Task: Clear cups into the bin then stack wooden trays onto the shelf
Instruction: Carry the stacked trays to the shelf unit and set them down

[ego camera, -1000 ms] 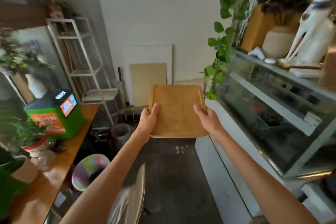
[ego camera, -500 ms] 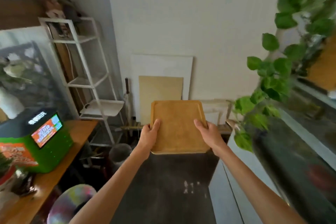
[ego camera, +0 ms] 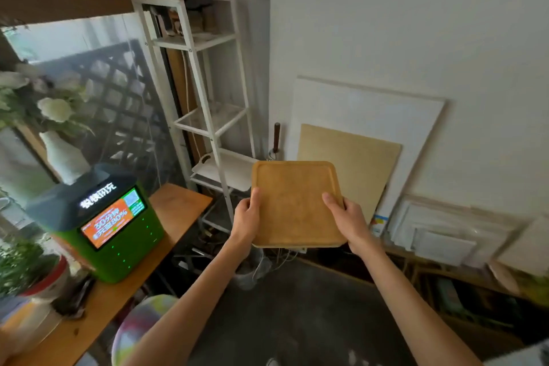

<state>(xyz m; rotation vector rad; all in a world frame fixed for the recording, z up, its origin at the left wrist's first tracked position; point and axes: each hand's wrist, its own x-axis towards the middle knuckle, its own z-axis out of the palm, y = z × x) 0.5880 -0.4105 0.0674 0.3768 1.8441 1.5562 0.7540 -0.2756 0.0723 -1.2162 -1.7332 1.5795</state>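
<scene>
Left hand (ego camera: 246,223) and right hand (ego camera: 348,220) grip wooden tray (ego camera: 294,202); green box (ego camera: 130,249) reads "80%".

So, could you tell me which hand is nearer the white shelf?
Left: the left hand grips the wooden tray beside the shelf; the right hand grips its far edge.

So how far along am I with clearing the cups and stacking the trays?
Looks done: the wooden tray carries no cups; whether they were binned doesn't show. In hand: left hand and right hand grip the tray's sides, holding it up near the white shelf. Left: setting it on the shelf, whose lower level holds a white tray, no wooden one visible.
</scene>
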